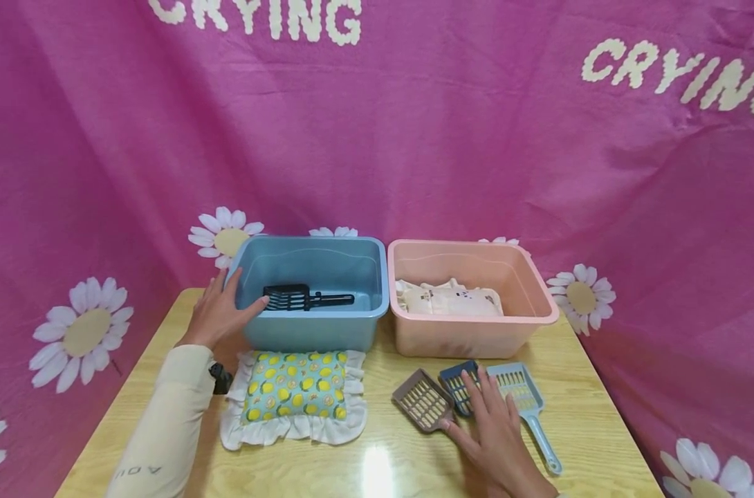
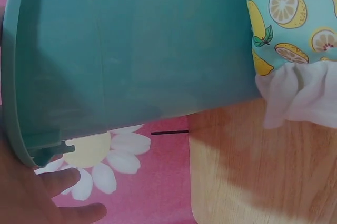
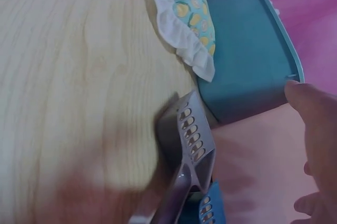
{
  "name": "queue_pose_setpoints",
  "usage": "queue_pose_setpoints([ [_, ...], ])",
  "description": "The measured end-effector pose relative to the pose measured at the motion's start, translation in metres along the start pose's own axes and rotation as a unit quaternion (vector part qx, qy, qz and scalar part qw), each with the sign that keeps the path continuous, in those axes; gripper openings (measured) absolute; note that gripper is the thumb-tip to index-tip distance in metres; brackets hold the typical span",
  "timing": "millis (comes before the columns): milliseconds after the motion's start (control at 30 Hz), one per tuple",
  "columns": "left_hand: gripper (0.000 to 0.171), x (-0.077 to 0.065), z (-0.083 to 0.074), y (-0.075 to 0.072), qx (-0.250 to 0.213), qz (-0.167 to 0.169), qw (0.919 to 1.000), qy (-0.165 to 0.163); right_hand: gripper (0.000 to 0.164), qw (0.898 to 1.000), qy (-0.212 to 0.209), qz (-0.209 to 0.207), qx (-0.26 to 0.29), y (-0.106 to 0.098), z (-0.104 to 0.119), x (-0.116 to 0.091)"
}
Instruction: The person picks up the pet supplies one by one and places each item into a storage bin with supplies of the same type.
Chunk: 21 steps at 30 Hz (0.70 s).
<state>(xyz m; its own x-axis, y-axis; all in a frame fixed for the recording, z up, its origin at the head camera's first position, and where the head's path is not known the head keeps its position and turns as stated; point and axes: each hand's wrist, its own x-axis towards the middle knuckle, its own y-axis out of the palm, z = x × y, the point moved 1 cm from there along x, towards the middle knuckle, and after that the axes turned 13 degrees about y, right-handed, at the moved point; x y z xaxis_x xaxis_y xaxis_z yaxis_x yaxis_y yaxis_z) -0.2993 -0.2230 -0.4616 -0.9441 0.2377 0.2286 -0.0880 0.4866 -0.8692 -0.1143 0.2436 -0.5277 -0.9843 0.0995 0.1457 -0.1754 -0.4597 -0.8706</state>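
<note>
Three scoops lie on the table (image 1: 380,391), at the near side of the pink bin (image 1: 470,337), and from my distant seat I judge that taking one of them is the step in hand. The right hand (image 1: 498,443) is over this group with its fingers spread and not curled around anything; its thumb tip is at the neck of the brown scoop (image 1: 423,402), but whether it touches, I cannot tell. The fingertips are above the navy scoop (image 1: 456,386), and the pale blue scoop (image 1: 529,404) lies just beside the hand, to the right.

To do it well, I would choose only one handle, close thumb and fingers on it near its neck, and lift straight up, so that the neighbour is not dragged along. The brown and navy ones are near each other, so I would take special care there. The left hand (image 1: 220,311) is at the left end of the blue bin (image 1: 315,332), its fingers also spread; I cannot tell if it presses the rim.

Now I count. Bins: two, side by side. Scoops: four in total, because one black scoop (image 1: 307,299) lies inside the blue bin. Cushions: two; the lemon-print cushion (image 1: 296,389) lies before the blue bin, and what seems a cream cushion (image 1: 454,302) is inside the pink bin.
</note>
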Motion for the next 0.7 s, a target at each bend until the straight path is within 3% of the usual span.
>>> queue_pose_setpoints([
  [233, 0.098, -0.001, 0.002, 0.002, -0.011, 0.005, 0.9999, -0.007, 0.084, 1.000, 0.009, 0.009, -0.011, 0.006, -0.001, -0.005],
  [700, 0.093, -0.001, 0.000, 0.004, -0.025, 0.016, 0.9996, 0.005, 0.085, 1.000, 0.006, -0.018, 0.000, 0.018, -0.012, -0.018],
])
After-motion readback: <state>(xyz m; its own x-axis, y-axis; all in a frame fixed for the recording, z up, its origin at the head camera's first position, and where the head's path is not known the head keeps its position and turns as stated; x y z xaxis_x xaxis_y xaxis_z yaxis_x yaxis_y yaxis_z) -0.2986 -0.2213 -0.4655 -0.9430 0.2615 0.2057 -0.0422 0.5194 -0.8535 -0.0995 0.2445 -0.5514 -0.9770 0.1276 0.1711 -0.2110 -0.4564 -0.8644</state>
